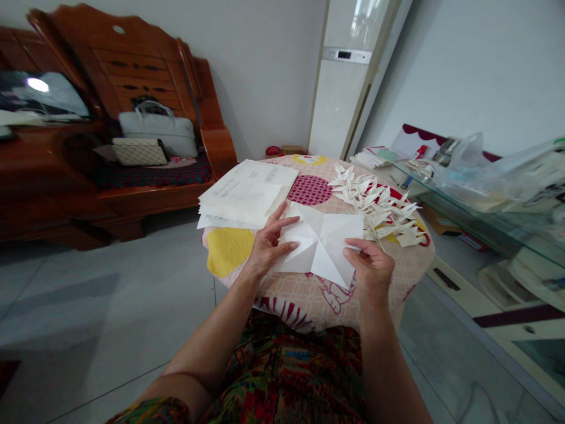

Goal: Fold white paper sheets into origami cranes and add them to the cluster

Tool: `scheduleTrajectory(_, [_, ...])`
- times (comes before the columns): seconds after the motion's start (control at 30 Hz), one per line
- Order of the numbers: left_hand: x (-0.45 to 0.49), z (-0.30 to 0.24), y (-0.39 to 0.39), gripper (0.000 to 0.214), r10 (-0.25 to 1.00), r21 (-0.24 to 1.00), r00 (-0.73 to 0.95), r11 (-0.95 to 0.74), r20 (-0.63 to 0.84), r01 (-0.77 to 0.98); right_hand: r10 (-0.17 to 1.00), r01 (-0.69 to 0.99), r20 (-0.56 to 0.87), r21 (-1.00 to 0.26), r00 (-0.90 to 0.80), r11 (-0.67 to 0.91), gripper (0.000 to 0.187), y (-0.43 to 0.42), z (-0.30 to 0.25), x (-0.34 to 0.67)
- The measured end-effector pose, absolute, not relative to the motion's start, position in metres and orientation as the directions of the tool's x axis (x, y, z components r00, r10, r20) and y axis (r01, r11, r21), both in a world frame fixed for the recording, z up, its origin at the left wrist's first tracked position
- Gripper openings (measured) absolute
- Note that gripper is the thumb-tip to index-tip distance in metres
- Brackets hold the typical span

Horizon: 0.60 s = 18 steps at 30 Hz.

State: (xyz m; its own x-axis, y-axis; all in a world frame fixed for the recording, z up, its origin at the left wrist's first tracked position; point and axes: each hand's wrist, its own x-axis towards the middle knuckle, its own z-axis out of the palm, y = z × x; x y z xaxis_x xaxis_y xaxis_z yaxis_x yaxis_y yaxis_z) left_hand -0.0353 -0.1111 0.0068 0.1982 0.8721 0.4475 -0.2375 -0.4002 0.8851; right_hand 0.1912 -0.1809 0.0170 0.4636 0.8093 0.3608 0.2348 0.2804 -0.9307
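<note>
Between my hands is a square sheet of white paper [329,235], its creases meeting at the middle and its surface bent along them. My left hand [268,242] holds the left side, thumb on top and the index and middle fingers stretched out along the edge. At the right edge, my right hand [371,265] pinches the paper between thumb and fingers. Just beyond my left hand lies a stack of printed paper sheets [247,185]. Many folded paper cranes [375,203] are heaped past my right hand.
A round table [282,297] with a patterned cloth bears the paper. To the right stands a glass-topped cabinet [477,224] with plastic bags [481,171] on it. A wooden sofa [145,100] holding bags is at the left, and a white floor-standing air conditioner [342,100] is at the back.
</note>
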Motion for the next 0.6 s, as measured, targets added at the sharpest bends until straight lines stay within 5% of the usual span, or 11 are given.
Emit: scheduleTrajectory(0.6, [-0.0364,0.0051,-0.113,0.045,0.885,0.901,0.178,-0.41,0.431,-0.144,0.803,0.221,0.367,-0.929,0.469,0.296,0.024,-0.1814,0.0159,0.1894])
